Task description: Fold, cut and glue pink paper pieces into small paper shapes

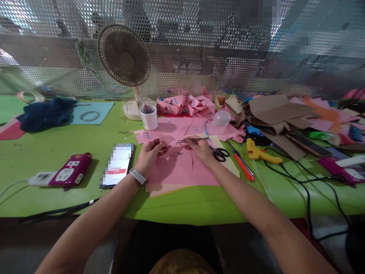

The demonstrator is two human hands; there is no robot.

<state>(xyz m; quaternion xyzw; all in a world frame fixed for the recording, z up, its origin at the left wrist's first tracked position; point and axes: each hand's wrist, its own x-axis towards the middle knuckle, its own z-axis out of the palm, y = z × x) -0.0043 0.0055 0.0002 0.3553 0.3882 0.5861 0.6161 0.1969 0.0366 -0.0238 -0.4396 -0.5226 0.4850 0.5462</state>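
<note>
Tweezers (191,140) are pinched in the right hand (201,149), tips toward the left hand (150,154), which presses the pink paper (182,167) flat on the green table (85,140). Any small piece gripped cannot be made out; a tiny blue dot (179,153) could be dropped or misplaced if the paper shifts.

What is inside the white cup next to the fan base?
A thin stick-like tool, maybe a brush, stands up out of the white cup, beside the fan base. The cup wall hides its lower end, so whether the cup also holds glue or liquid cannot be seen.
</note>
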